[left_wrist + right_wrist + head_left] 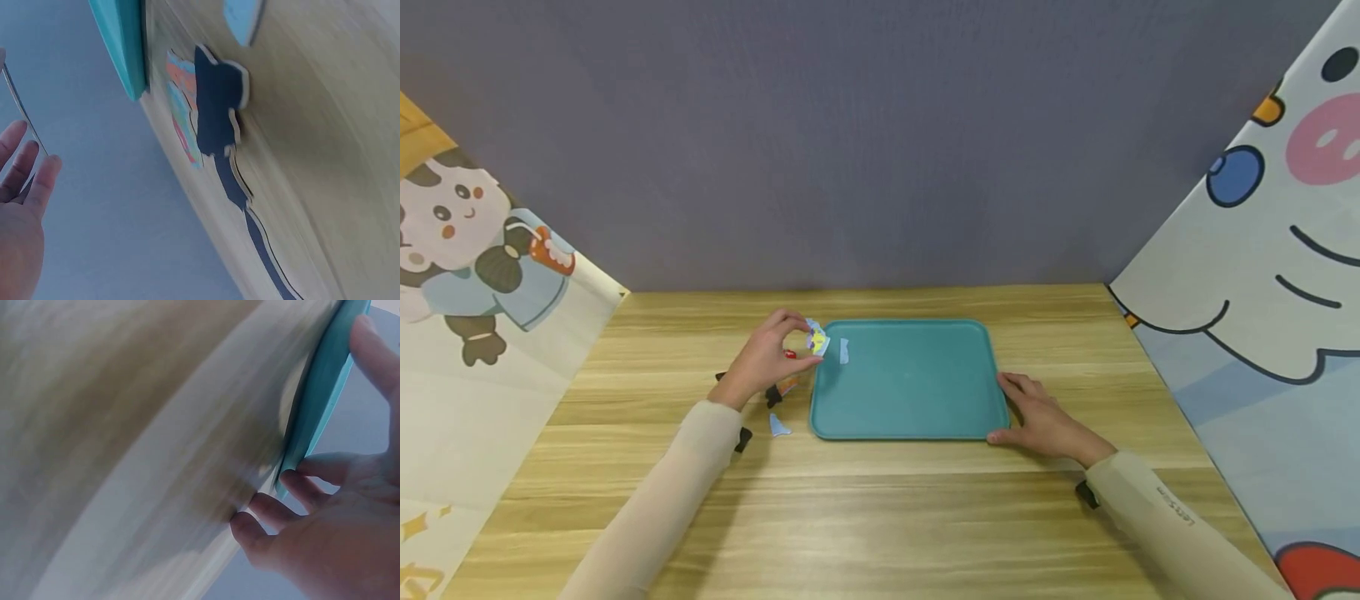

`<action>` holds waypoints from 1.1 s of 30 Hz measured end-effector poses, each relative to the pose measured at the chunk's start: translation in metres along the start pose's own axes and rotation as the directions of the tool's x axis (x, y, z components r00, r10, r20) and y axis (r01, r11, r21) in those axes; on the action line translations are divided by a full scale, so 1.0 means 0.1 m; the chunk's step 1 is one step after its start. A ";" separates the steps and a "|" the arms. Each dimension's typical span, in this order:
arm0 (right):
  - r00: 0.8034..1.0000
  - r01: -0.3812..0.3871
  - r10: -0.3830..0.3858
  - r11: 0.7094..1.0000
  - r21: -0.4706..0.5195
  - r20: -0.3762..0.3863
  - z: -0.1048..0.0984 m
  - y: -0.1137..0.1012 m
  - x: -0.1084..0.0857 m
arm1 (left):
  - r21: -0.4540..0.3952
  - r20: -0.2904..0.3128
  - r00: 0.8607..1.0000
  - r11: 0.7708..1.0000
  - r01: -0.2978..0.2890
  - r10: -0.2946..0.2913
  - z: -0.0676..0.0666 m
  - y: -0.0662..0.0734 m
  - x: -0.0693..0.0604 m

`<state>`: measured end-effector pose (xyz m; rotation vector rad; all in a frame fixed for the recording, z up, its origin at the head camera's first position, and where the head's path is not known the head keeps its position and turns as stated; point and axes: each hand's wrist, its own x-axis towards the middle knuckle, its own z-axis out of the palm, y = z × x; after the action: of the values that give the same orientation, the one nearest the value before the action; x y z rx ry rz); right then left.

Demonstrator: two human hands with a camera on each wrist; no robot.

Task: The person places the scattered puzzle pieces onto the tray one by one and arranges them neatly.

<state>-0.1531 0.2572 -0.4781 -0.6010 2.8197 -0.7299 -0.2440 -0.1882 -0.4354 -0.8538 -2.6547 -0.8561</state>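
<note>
My left hand (765, 354) pinches a flat puzzle piece (817, 340), printed light blue, yellow and purple, just above the left rim of a teal tray (910, 383). In the left wrist view that hand shows only in part, with the piece nearly edge-on. Inside the tray near its left side lies a small light blue piece (844, 351). At the tray's near right corner my right hand (1047, 421) holds the rim, thumb on the near edge and fingers along the right side. The right wrist view shows some fingertips against the wooden table.
Left of the tray lie more flat pieces: a light blue one (778, 426), a black one (219, 103) beside orange and multicoloured ones (181, 75), and others partly behind the left arm. A grey wall (865, 150) stands behind the table (880, 517); printed cartoon panels flank it.
</note>
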 end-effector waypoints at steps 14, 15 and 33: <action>1.000 0.008 -0.007 1.000 0.010 -0.008 0.00 0.01 -0.01 | -0.028 0.129 0.991 0.999 0.024 -0.021 0.25 0.08 0.22; 1.000 0.007 -0.007 1.000 0.012 -0.008 0.00 0.01 -0.01 | -0.026 0.139 0.990 0.999 0.024 -0.020 0.27 0.09 0.24; 1.000 -0.006 0.006 1.000 0.031 -0.005 0.01 0.01 -0.01 | 0.077 0.341 0.934 0.994 0.081 -0.102 0.57 0.25 0.51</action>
<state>-0.1522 0.2585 -0.4793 -0.5867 2.8084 -0.7737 -0.2725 -0.1149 -0.4505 -0.9472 -3.0277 -0.6932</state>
